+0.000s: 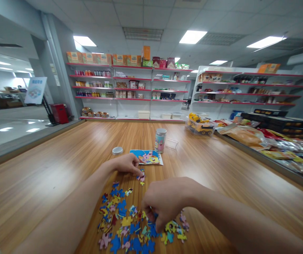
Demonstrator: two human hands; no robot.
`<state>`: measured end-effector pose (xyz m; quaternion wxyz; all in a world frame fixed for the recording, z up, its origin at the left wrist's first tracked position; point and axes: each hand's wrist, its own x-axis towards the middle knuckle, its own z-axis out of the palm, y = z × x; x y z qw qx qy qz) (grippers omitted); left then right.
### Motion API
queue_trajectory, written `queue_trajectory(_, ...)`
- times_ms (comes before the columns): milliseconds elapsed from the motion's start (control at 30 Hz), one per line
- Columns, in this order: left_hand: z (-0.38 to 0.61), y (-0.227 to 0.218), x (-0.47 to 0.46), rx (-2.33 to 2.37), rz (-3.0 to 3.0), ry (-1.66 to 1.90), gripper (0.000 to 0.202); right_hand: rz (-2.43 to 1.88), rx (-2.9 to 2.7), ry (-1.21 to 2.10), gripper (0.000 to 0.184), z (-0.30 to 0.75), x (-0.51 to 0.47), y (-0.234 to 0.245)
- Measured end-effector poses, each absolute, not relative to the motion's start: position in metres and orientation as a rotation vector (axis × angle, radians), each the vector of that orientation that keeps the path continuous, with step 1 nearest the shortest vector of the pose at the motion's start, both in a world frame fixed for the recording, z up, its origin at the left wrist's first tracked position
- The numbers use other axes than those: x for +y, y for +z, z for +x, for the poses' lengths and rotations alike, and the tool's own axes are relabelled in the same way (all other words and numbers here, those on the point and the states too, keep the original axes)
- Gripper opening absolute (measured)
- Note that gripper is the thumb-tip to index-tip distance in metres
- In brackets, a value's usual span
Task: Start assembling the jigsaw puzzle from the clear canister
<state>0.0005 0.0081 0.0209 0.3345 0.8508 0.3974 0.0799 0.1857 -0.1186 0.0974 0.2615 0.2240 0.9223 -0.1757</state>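
My left hand (126,163) has its fingers curled, with the tips on a small cluster of joined pink and yellow puzzle pieces (142,179) on the table. Over the heap of loose jigsaw pieces (122,208), my right hand (167,197) is bent down in a pinch. A bit of a blue puzzle piece (155,215) shows at its fingertips; the rest is hidden by the hand. Just beyond my left hand lies a printed picture sheet (148,157) with cartoon figures on blue. Behind the sheet stands a cartoon-printed tin (160,140) with a silver top.
A round silver lid (117,150) lies left of the sheet. Right of the tin is a clear plastic container (172,144). Farther right are a clear bin with yellow toy trucks (200,125) and packaged snacks (249,135). Stocked shelves (131,78) stand behind the wooden table (61,158).
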Motion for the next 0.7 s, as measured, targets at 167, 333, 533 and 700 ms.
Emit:
queue_trajectory(167, -0.0001, 0.0209, 0.0082, 1.042, 2.225, 0.194, 0.055, 0.622, 2.512, -0.496, 0.026, 0.1857, -0.119, 0.0997)
queue_trajectory(333, -0.0003, 0.0212, 0.0075, 1.065, 2.237, 0.199, 0.056, 0.625, 2.523, -0.449, 0.016, 0.1826, -0.1236, 0.0958)
queue_trajectory(533, 0.0001, 0.0228, 0.0062, 1.072, 2.232, 0.178, 0.057, 0.612, 2.508, -0.517, 0.014, 0.1811, -0.1236, 0.0947)
queue_trajectory(700, -0.0008, 0.0216, 0.0072, 1.063, 2.245, 0.185, 0.056, 0.609, 2.481, -0.632, 0.013, 0.1821, -0.1249, 0.1032)
